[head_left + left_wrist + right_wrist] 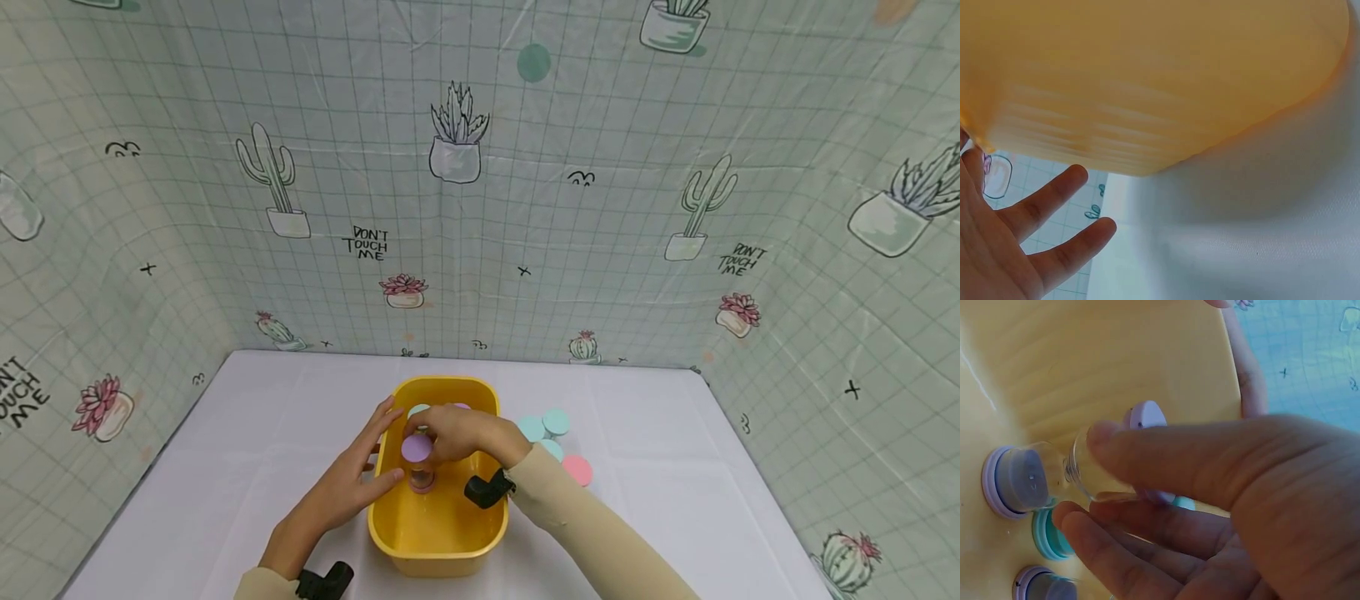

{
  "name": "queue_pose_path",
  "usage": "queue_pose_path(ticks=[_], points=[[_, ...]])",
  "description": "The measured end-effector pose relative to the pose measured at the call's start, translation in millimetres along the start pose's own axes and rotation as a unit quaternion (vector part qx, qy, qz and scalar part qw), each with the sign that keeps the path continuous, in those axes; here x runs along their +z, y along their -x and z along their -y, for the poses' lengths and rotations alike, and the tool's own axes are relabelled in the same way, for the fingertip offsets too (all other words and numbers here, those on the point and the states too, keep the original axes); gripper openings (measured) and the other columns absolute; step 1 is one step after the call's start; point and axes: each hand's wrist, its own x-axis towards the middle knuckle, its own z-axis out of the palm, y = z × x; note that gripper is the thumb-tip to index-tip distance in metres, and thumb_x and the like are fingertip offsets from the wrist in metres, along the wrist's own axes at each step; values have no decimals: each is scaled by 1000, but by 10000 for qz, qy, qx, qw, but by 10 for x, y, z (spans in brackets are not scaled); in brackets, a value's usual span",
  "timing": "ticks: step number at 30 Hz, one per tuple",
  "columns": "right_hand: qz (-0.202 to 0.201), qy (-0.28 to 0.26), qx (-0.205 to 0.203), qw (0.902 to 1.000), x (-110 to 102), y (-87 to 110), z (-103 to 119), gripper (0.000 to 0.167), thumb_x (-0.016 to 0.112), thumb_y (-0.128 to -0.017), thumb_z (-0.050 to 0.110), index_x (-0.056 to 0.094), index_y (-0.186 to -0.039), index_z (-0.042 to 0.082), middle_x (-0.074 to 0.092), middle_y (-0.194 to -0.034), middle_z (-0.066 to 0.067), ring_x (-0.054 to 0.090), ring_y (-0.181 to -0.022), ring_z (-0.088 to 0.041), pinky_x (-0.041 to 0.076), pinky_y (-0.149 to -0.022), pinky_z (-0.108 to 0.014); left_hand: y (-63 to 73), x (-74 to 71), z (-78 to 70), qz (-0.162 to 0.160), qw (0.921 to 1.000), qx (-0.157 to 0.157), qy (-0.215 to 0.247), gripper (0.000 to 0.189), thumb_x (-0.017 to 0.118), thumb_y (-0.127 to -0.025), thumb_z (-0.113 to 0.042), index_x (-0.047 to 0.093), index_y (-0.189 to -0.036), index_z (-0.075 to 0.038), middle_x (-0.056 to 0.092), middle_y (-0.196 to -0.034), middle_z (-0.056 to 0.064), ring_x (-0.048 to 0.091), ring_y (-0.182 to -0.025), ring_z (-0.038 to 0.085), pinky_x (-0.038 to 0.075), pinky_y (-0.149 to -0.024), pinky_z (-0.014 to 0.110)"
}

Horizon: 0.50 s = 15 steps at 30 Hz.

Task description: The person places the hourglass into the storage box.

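Note:
My right hand point(459, 432) reaches into a yellow plastic bin point(438, 521) and pinches a small sand timer point(416, 448) with purple end caps, thumb on one side and fingers on the other. In the right wrist view, the timer's clear glass narrows at the middle, and dark purple sand point(1025, 478) lies in the bulb by the bin floor. Beside it stand a teal-capped timer point(1047, 534) and another purple-capped timer point(1029, 584). My left hand point(348, 479) touches the bin's left rim, its fingers straight and spread; the left wrist view shows them beside the outer wall point(1147, 94).
Right of the bin, several teal-capped timers point(555, 422) and a pink-capped timer point(577, 470) stand on the white table point(645, 500). A grid-patterned cloth point(510, 208) with cactus drawings hangs behind and along both sides.

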Motion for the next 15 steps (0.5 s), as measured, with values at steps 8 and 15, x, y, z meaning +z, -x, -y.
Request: queue_pose_path(ticks=[8,15], points=[[-50,135,9,9999,-7,-16,-20,44,80,-91,25,68,-133,21,70,-125,5,62,-101,-5,52,-93,-21,-7,1,-13,6,10000,23,-12,74,64,-99,-32,29,-163,-23,9,-175,7,53,-132,42,54,-92,55],[-18,120,25,9999,-19,4,-23,44,79,-91,26,68,-134,23,70,-127,4,62,-102,-6,52,-95,-22,-2,11,-12,-23,10000,30,-19,74,64,-99,-27,28,-163,-23,9,-175,6,51,-134,45,54,-92,54]])
